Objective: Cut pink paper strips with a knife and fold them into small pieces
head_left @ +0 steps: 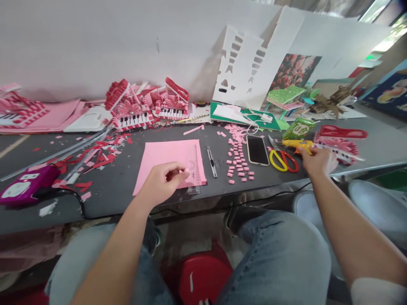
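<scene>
Above a stack of pink foam sheets [159, 152], my left hand [165, 180] has its fingers curled and thumb pressed in; whatever may be between them is too small to make out. A clear ruler [194, 169] lies along the right side of the sheets, just beyond those fingertips. On the right, my right hand [319, 161] grips a yellow glue gun [300, 145] whose nozzle points left. Scissors with yellow and red handles [288, 162] lie close by it. Between my hands are a utility knife [212, 162], several small pink foam pieces [238, 161] and a phone [257, 149].
Pink and red model pianos [133, 110] stand at the back. Foam scraps [98, 156] litter the left side, near a purple device [30, 184] with a black cable. A green packet [299, 128] and another pink piano [340, 146] sit around the glue gun.
</scene>
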Tool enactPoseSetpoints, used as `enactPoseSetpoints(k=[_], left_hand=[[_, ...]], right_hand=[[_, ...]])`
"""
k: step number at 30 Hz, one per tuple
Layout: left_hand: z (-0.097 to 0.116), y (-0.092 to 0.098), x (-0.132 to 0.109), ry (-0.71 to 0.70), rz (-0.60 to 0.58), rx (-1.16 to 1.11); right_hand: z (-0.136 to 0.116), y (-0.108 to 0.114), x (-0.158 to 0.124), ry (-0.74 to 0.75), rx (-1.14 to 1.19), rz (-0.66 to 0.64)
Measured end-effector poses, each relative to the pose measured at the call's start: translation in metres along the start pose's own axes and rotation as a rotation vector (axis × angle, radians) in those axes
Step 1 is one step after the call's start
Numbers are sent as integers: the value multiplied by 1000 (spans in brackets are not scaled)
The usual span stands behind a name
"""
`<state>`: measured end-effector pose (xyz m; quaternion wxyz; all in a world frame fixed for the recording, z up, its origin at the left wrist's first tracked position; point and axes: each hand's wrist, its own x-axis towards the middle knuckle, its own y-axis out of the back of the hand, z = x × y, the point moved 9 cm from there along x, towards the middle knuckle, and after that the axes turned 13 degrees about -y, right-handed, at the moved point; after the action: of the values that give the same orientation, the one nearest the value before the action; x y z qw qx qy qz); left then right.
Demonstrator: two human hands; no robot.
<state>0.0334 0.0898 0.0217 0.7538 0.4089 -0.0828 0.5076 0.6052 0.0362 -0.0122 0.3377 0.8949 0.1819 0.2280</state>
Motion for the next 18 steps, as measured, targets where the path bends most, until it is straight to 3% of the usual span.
enactPoseSetpoints(k=[2,4,6,7,10,13,16,18], left_hand=[[0,0,0,6,16,-48],[1,0,0,21,46,-132],[0,-1,0,54,91,-256],[-1,-1,0,72,119,-328],[-4,-1,-1,111,220,-543],[-3,3,-1,93,337,-743],[4,10,0,51,436,-862],[8,13,0,45,466,-894]], right_hand=[[2,6,-3,-80,-87,123],[-12,13,-12,-87,-70,205],[-47,22,-33,-5,62,260],[-71,23,-47,70,157,226],[-152,16,-109,235,490,-58],[-227,-11,-193,339,696,-542],[-266,-38,-273,345,770,-955],[-276,-46,-310,343,825,-1118]])
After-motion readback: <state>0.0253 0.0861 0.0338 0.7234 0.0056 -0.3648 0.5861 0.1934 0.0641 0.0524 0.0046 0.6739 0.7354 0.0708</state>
